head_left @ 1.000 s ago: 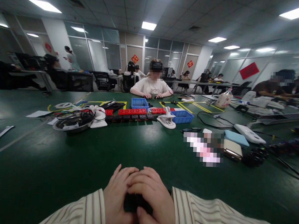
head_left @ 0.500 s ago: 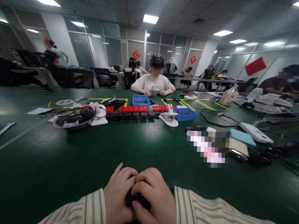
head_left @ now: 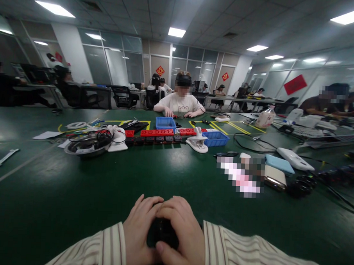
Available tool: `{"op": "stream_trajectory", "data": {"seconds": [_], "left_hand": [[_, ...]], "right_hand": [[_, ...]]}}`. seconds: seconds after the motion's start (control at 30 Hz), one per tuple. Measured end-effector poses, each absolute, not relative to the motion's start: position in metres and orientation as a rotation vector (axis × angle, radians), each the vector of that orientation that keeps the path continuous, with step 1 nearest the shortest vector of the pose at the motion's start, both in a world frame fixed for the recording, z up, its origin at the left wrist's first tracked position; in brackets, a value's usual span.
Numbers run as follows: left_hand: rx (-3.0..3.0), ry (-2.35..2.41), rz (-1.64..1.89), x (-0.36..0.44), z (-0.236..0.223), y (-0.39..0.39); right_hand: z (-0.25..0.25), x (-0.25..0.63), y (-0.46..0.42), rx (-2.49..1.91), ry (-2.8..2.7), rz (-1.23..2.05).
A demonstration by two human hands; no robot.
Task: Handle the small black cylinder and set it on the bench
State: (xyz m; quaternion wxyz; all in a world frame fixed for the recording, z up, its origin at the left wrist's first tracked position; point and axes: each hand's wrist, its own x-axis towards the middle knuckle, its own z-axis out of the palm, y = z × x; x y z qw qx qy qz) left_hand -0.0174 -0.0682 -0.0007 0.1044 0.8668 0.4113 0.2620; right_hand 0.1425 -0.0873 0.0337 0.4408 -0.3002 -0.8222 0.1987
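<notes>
My left hand point(head_left: 139, 228) and my right hand point(head_left: 181, 234) rest together near the front edge of the green table point(head_left: 104, 184). Both are curled around a small black object point(head_left: 162, 235) held between them, fingers touching at the top. Only a dark patch of that object shows between my thumbs; I cannot make out what it is. Striped sleeves cover both wrists.
Farther back lie a metal bowl of cables point(head_left: 88, 144), red and black power strips point(head_left: 156, 134), two blue bins point(head_left: 214, 138), a white clamp point(head_left: 197, 143), power banks and phones point(head_left: 279, 164) at right, a wrench point(head_left: 4, 158) at left. A person point(head_left: 180, 101) sits opposite; others work at right.
My hands stay together on the black object; the fingers have shifted slightly. The camera view wobbled a little up and down.
</notes>
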Motion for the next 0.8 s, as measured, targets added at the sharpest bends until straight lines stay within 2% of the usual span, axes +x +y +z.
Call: {"op": "stream_trajectory", "data": {"seconds": [0.2,0.47,0.8], "left_hand": [[2.573,1.261,0.727,-0.012,0.006,-0.071],[2.556,1.259,0.661,-0.011,0.008,-0.067],[2.485,1.104,0.485,-0.015,0.022,-0.063]], "right_hand": [[0.027,0.138,-0.086,-0.995,-1.988,0.536],[0.029,0.141,-0.082,-1.041,-2.084,0.572],[0.036,0.145,-0.078,-0.538,-2.221,0.503]]}}
